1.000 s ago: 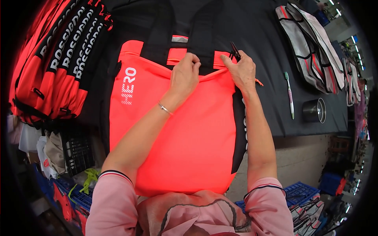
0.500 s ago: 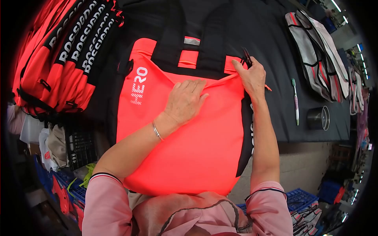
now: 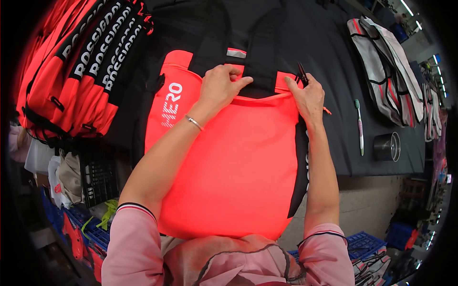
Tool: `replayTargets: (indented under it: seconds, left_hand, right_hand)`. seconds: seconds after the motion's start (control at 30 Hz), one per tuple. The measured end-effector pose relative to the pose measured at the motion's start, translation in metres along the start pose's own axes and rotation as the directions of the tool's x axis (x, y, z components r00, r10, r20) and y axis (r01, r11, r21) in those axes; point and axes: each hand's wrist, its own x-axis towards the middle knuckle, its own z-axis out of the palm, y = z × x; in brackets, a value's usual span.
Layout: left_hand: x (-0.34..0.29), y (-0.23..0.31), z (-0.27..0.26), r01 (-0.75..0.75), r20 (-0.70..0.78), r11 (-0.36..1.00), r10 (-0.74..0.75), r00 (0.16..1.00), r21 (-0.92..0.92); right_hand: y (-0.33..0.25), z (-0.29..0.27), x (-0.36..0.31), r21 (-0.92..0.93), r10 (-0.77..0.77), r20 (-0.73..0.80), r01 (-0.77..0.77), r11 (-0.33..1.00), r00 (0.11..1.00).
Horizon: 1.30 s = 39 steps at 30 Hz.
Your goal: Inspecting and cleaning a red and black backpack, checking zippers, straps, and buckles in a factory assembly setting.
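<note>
A bright coral-red backpack (image 3: 229,167) with black straps lies flat on the black-covered table, its top edge away from me. My left hand (image 3: 220,88) rests on the bag's upper edge near the middle, by the strap bases; its fingers curl and its thumb stands apart, with nothing visible between them. At the bag's upper right corner, my right hand (image 3: 307,97) has dark thread snips (image 3: 301,75) in its grip, the pointed end sticking up past the fingers. The right thumb lies against the red corner panel (image 3: 283,82).
Several red and black bags (image 3: 71,90) stand stacked at the left. On the right are grey-white bags (image 3: 381,71), a toothbrush (image 3: 359,126) and a metal cup (image 3: 386,146) near the table edge. Blue crates (image 3: 365,244) and a black crate (image 3: 99,178) sit lower down.
My left hand has moved up from the front panel to the bag's top edge, and its flat fingers have curled. The folded front fabric now lies smoother. My right hand stays at the corner.
</note>
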Motion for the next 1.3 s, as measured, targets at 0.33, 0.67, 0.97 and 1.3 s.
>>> replayTargets:
  seconds: [0.33,0.67,0.97,1.3]
  left_hand:
    - [0.018,-0.009,0.002,0.176,0.21,0.974,-0.143,0.967,-0.145]
    - [0.018,-0.019,-0.02,0.372,0.493,0.746,-0.068,0.868,-0.553]
    - [0.029,-0.021,-0.017,0.386,0.562,0.734,-0.008,0.827,-0.558]
    - [0.034,-0.024,-0.014,0.423,0.588,0.726,-0.03,0.808,-0.543]
  right_hand:
    - [-0.004,-0.003,-0.002,-0.003,0.032,0.03,-0.032,0.999,0.999]
    - [-0.052,-0.014,-0.007,-0.084,-0.533,0.053,0.535,0.84,0.845]
    - [-0.048,0.004,-0.003,-0.181,-0.744,0.217,0.775,0.605,0.632]
    - [-0.042,0.014,0.007,-0.319,-0.834,0.222,0.846,0.427,0.505]
